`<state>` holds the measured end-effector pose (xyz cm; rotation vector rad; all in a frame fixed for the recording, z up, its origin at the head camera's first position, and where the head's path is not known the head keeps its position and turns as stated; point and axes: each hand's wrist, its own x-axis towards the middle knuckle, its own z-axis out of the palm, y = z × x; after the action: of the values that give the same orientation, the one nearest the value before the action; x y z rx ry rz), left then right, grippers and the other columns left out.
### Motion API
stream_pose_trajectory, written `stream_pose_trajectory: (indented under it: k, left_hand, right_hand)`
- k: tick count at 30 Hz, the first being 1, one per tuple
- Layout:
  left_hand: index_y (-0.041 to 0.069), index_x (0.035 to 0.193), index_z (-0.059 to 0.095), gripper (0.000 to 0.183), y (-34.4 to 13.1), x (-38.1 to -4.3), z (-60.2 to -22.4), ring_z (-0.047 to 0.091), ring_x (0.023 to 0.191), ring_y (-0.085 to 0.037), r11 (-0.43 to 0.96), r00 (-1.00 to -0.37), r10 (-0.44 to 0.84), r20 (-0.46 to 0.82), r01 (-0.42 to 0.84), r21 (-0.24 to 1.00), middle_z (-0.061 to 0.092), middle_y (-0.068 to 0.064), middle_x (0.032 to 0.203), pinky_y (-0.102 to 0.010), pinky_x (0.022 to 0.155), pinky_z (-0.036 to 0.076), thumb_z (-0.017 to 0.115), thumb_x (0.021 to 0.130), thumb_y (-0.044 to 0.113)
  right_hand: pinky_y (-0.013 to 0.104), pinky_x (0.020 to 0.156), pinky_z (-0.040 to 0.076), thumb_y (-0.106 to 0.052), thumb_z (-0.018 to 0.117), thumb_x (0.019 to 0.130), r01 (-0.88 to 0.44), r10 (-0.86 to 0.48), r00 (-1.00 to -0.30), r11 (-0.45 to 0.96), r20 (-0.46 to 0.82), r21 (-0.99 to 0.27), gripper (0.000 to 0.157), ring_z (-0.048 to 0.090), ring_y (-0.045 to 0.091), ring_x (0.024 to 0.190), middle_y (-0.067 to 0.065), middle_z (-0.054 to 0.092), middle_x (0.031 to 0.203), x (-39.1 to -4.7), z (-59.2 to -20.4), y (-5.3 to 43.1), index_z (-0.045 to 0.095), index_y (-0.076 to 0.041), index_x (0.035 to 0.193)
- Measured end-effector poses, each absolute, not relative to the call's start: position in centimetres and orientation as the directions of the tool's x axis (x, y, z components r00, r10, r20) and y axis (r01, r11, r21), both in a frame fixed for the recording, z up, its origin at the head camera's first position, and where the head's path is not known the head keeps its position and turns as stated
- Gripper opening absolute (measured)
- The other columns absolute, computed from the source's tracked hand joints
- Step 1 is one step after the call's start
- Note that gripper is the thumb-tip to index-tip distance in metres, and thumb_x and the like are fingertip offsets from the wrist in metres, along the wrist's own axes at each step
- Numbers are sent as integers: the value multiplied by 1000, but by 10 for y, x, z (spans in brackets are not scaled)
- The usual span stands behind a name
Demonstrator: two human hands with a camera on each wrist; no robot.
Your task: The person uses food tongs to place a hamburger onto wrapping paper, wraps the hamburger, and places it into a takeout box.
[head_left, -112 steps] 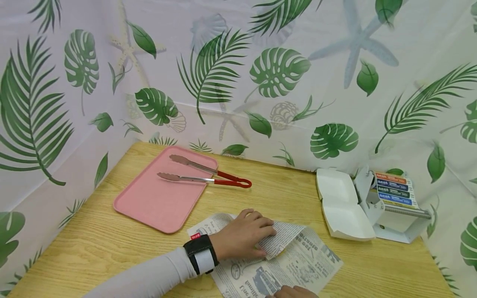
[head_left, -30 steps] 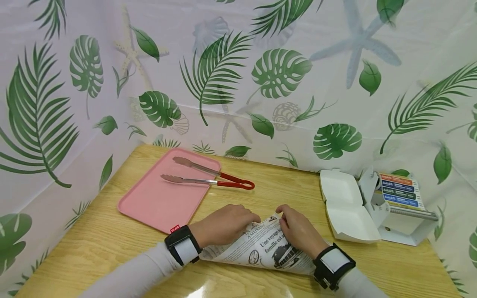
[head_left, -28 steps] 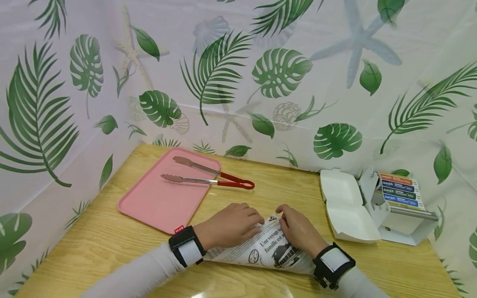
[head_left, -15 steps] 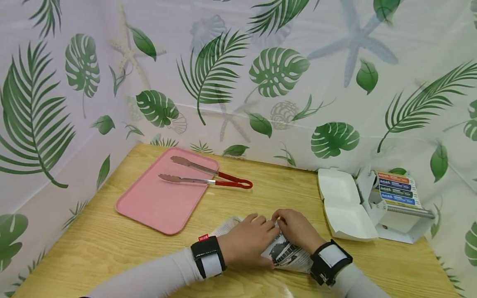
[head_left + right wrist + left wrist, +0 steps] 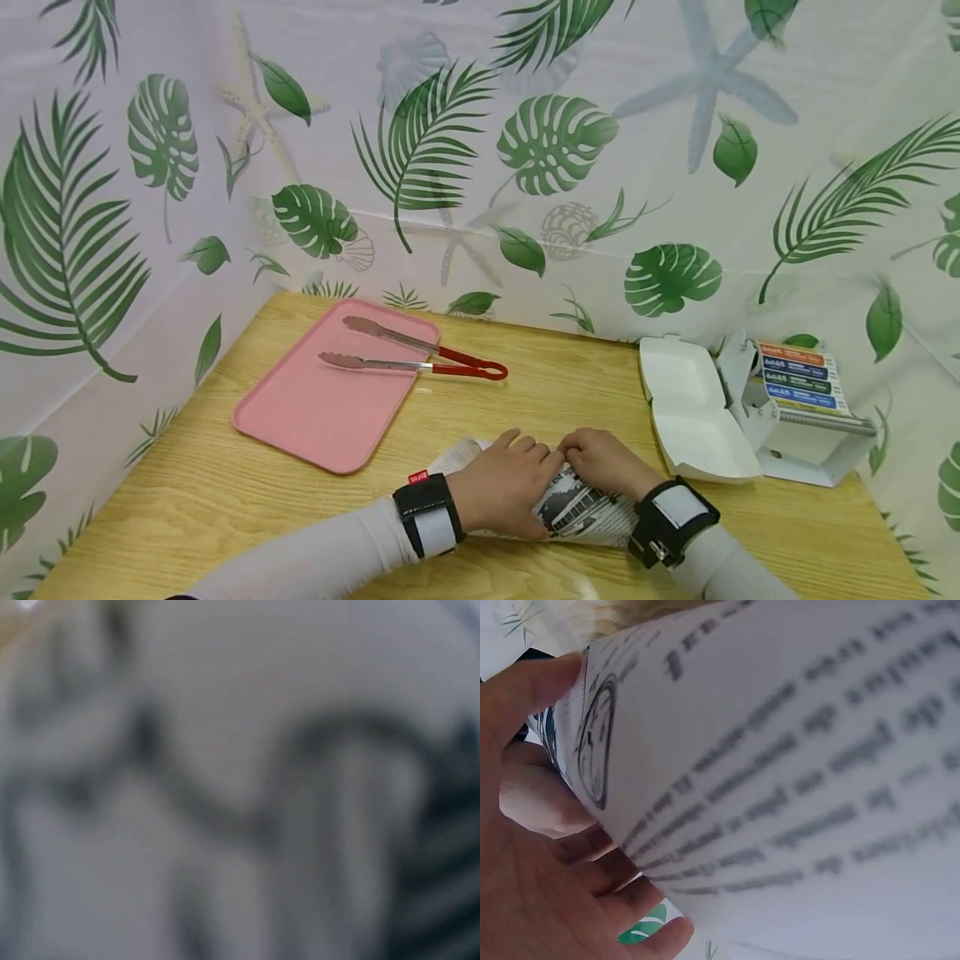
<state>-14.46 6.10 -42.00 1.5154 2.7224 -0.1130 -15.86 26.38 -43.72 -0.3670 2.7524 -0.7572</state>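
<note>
Newsprint-patterned wrapping paper (image 5: 588,512), folded into a bundle, lies on the wooden table under both hands. My left hand (image 5: 504,490) grips its left part; in the left wrist view the thumb lies on one face of the paper (image 5: 795,765) while the fingers curl round its far edge. My right hand (image 5: 607,461) pinches the upper edge of the fold close by, its fingertips near those of the left. Only blurred printed paper (image 5: 217,690) fills the right wrist view. Whatever the paper encloses is hidden.
A pink tray (image 5: 322,417) stands at the back left, with red-handled tongs (image 5: 468,367) lying spread across its right edge. At the right are an opened white takeaway box (image 5: 701,417) and a metal dispenser (image 5: 810,433) with striped boxes. A leaf-print sheet hangs behind.
The paper lay spread out earlier; its near side has since been folded up and over. My left hand has moved right, next to my right hand, which has shifted slightly down.
</note>
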Motion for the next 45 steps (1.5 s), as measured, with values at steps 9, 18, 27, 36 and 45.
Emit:
stream_pose_trajectory:
  k: [9, 18, 27, 36, 45]
  left_hand:
    - [14, 149, 44, 97, 62, -143, -420, 55, 128, -16, 532, -536, 839, -95, 844, -66, 60, 2, 135, -41, 117, 38, 70, 79, 76]
    - [15, 140, 50, 93, 62, -136, -424, 57, 122, -15, 530, -532, 846, 18, 839, -125, 60, 3, 129, -41, 114, 42, 75, 74, 75]
    - [16, 141, 49, 92, 62, -138, -425, 56, 124, -15, 537, -539, 842, -10, 841, -70, 59, 4, 132, -43, 115, 40, 77, 75, 73]
    - [20, 156, 38, 99, 61, -149, -420, 55, 127, -17, 566, -557, 818, -147, 824, 30, 59, 3, 134, -44, 118, 38, 73, 79, 72]
    - [24, 156, 39, 99, 60, -155, -426, 57, 122, -18, 595, -586, 802, -113, 801, 64, 62, 3, 129, -44, 116, 40, 77, 77, 70]
  right_hand:
    - [35, 74, 50, -4, 50, 100, -112, -343, -889, 804, -303, -584, 26, 61, 15, 81, 8, 72, 95, -161, -430, 263, 77, -4, 100]
    - [29, 62, 44, -6, 48, 103, 38, -346, -843, 725, -411, -688, 31, 52, 13, 63, -1, 57, 69, -161, -423, 263, 73, -3, 86]
    - [33, 72, 48, -7, 48, 103, -79, -405, -829, 767, -386, -637, 26, 59, 16, 79, 5, 70, 91, -163, -423, 266, 74, -6, 100]
    - [43, 82, 55, -11, 55, 104, -332, -453, -877, 810, -158, -483, 21, 68, 24, 94, 6, 72, 102, -155, -418, 268, 74, -7, 110]
    - [42, 95, 49, -52, 77, 87, -313, -551, -767, 769, -330, -557, 95, 56, 25, 117, 14, 53, 144, -124, -404, 289, 36, -3, 157]
